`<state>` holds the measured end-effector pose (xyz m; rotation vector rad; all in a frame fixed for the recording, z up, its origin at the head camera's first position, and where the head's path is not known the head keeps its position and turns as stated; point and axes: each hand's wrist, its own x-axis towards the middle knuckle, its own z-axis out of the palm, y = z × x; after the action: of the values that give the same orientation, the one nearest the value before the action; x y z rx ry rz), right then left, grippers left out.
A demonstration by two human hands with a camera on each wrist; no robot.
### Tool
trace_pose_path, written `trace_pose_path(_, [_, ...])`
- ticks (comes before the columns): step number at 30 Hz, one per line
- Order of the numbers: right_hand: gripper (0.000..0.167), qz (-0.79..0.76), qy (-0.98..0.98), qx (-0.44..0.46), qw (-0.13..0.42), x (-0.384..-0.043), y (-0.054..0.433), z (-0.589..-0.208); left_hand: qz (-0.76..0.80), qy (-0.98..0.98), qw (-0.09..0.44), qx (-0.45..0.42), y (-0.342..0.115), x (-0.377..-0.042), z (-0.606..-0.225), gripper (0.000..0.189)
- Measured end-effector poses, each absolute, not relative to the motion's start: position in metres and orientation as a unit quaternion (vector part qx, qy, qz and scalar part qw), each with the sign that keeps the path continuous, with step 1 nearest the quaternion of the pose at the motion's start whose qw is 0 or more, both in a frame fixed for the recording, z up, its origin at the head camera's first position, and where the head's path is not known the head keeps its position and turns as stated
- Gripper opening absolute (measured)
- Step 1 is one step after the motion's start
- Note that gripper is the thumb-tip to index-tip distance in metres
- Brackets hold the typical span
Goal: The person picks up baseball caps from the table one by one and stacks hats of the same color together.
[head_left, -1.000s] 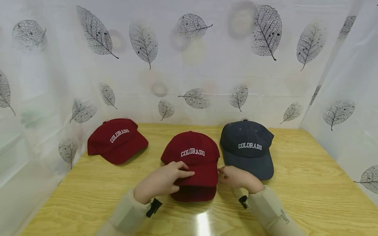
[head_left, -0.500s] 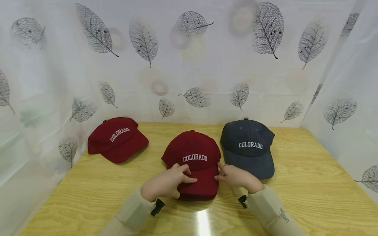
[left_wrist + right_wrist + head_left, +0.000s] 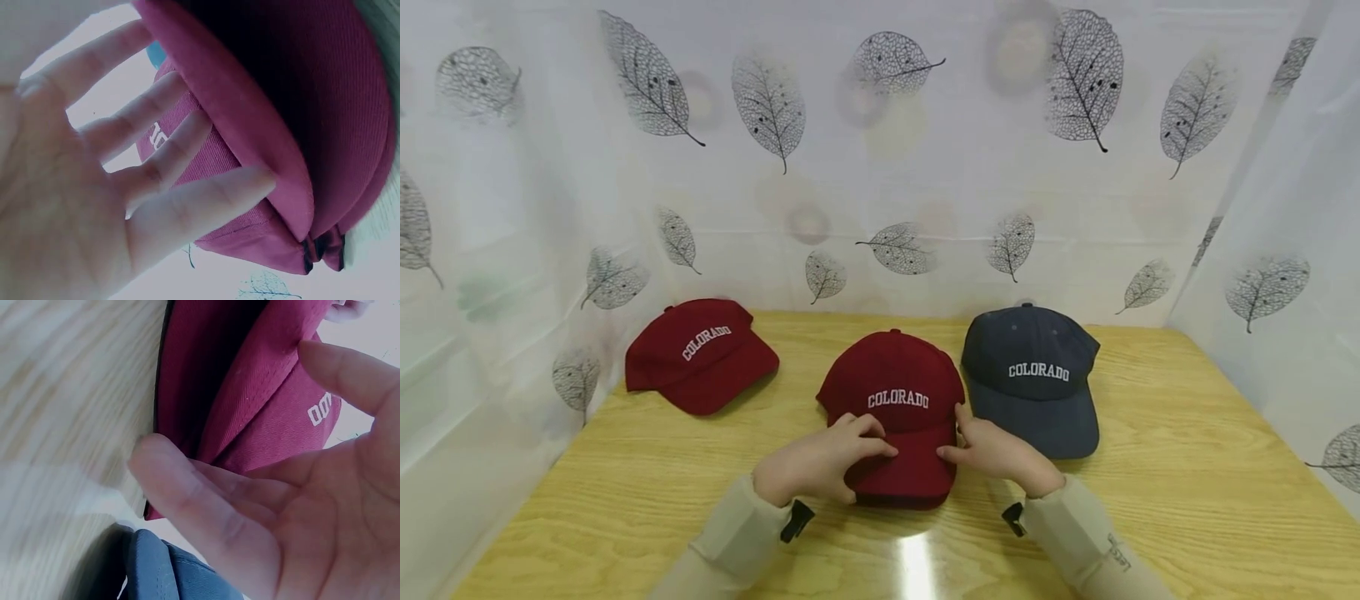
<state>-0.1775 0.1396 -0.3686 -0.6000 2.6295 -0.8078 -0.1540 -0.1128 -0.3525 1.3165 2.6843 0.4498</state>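
A red cap with white COLORADO lettering stands in the middle, fitted over another red cap; the lower brim shows beneath the upper one in the left wrist view. The left hand touches the left side of the upper brim, its fingers spread and mostly straight. On the opposite side, the right hand has its thumb at the top of the brim and its other fingers along the cap's right side. Neither hand curls around the caps. Most of the lower cap is hidden.
A navy cap stands close beyond the right hand. Another red cap sits at the back left, turned at an angle. Leaf-printed white curtains border the wooden table at the back and sides.
The upper red cap has come down and forward, its brim now nearly covering the lower one. Both hands moved with it; the right thumb came onto the brim.
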Motion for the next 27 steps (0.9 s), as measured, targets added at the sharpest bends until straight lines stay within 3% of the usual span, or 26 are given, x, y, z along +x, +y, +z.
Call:
trace_pose_path(15, [0.080,-0.276,0.917,-0.239,0.158,-0.176,0.136,-0.372,0.171,0.888,0.123,0.409,-0.109,-0.156,-0.359,0.049])
trace_pose_path(20, [0.080,-0.279,0.915,-0.246,0.157,-0.175,0.137,-0.371,0.186,0.888,0.111,0.405,-0.116,-0.161,-0.361,0.043])
trace_pose_path(27, [0.081,-0.287,0.911,-0.248,0.163,-0.177,0.139,-0.372,0.212,0.934,0.114,0.265,-0.135,-0.177,-0.362,0.019])
